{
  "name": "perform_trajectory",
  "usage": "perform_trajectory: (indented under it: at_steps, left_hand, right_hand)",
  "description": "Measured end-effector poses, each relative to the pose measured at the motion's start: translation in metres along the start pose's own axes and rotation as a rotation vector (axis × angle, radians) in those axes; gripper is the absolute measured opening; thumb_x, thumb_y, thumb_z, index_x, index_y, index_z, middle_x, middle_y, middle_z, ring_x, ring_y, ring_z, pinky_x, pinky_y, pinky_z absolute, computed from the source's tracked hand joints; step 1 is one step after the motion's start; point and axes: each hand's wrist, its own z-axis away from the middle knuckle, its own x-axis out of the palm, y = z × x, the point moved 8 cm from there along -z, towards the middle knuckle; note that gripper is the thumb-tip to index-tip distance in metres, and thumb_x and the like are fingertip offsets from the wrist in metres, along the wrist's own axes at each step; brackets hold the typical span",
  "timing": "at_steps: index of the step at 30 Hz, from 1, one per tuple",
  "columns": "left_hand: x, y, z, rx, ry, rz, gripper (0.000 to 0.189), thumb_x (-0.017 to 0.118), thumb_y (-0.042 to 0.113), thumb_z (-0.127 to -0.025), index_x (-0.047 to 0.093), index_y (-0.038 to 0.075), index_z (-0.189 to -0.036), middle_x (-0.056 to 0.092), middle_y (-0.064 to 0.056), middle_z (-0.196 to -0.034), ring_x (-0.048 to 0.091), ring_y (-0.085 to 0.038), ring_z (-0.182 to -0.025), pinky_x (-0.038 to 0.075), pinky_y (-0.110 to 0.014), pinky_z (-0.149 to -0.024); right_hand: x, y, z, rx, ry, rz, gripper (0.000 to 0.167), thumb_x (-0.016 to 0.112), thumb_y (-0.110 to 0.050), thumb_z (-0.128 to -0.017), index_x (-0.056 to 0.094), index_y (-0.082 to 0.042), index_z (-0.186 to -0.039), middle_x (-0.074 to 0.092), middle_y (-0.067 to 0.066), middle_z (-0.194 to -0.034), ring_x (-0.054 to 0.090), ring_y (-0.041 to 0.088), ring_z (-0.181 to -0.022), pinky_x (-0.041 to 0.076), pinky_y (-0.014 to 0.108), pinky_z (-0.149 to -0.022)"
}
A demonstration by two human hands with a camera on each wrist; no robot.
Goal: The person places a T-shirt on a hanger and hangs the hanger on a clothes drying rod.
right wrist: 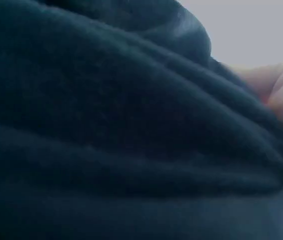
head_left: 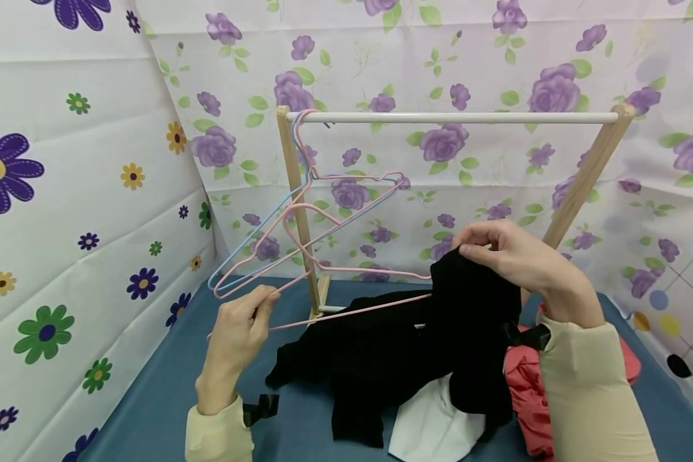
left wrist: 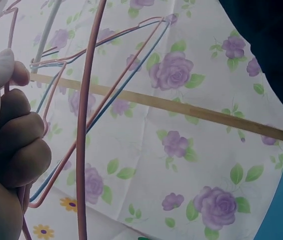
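My left hand [head_left: 237, 333] grips a pink hanger [head_left: 358, 310] by one end, fingers curled round its wire. The hanger's other end disappears into a black garment [head_left: 398, 366]. High on that garment, my right hand [head_left: 511, 256] pinches a fold of the cloth between thumb and fingers. Most of the garment lies spread on the table below. In the left wrist view, the curled fingers [left wrist: 24, 135] hold the pink wire, another stretch of which [left wrist: 84, 115] crosses close by. Dark cloth [right wrist: 131, 140] fills most of the right wrist view, hiding the hanger there.
A wooden rack with a white rod [head_left: 439, 118] stands behind. On its left end hang a blue hanger [head_left: 254, 234] and a pink one [head_left: 260, 242]. White cloth [head_left: 436, 423] and red cloth [head_left: 528, 385] lie on the blue table [head_left: 150, 391], partly under the black garment and right arm.
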Motion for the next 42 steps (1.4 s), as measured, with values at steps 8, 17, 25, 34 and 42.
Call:
perform_trajectory:
  at_steps: [8, 17, 25, 34, 42]
  left_hand:
    - [0.006, 0.002, 0.0, 0.005, -0.045, 0.072, 0.017, 0.054, 0.012, -0.101, 0.061, 0.017, -0.087, 0.034, 0.011, -0.06, 0.025, 0.002, -0.046, 0.024, -0.016, -0.044]
    - [0.016, -0.007, 0.002, -0.068, -0.107, 0.201, 0.031, 0.058, -0.011, -0.092, 0.061, 0.019, -0.086, 0.033, 0.01, -0.058, 0.023, 0.003, -0.045, 0.023, -0.018, -0.042]
    - [0.018, 0.004, -0.005, -0.107, -0.13, 0.277, 0.031, 0.053, -0.015, -0.092, 0.059, 0.014, -0.082, 0.03, 0.004, -0.058, 0.02, 0.002, -0.047, 0.021, -0.02, -0.043]
    - [0.03, -0.016, 0.004, -0.173, -0.149, 0.261, 0.03, 0.055, -0.011, -0.094, 0.06, 0.017, -0.082, 0.031, 0.005, -0.059, 0.021, 0.0, -0.046, 0.022, -0.022, -0.044]
    - [0.032, -0.019, 0.005, -0.198, -0.171, 0.269, 0.027, 0.054, -0.007, -0.096, 0.06, 0.017, -0.083, 0.032, 0.005, -0.06, 0.022, -0.002, -0.046, 0.024, -0.024, -0.043]
  right_hand:
    - [0.002, 0.028, 0.006, 0.013, 0.047, -0.145, 0.018, 0.051, -0.013, -0.104, 0.064, -0.002, -0.112, 0.06, 0.011, -0.09, 0.055, 0.02, -0.075, 0.047, 0.029, -0.067]
    - [0.009, 0.036, 0.022, -0.083, 0.144, -0.228, 0.015, 0.051, -0.006, -0.103, 0.06, -0.001, -0.113, 0.056, 0.01, -0.112, 0.05, 0.02, -0.079, 0.042, 0.028, -0.067]
    - [0.02, 0.032, 0.04, -0.297, 0.37, -0.337, 0.014, 0.048, 0.012, -0.097, 0.056, 0.008, -0.109, 0.055, 0.011, -0.107, 0.057, 0.008, -0.078, 0.043, 0.019, -0.07]
    - [0.033, -0.009, 0.065, -0.514, 0.482, 0.014, 0.022, 0.063, -0.01, -0.097, 0.066, 0.006, -0.111, 0.06, 0.015, -0.103, 0.056, 0.014, -0.097, 0.041, 0.02, -0.086]
    - [0.032, -0.008, 0.074, -0.595, 0.601, 0.159, 0.042, 0.062, -0.032, -0.097, 0.065, 0.008, -0.107, 0.061, 0.017, -0.097, 0.058, 0.015, -0.089, 0.042, 0.018, -0.085]
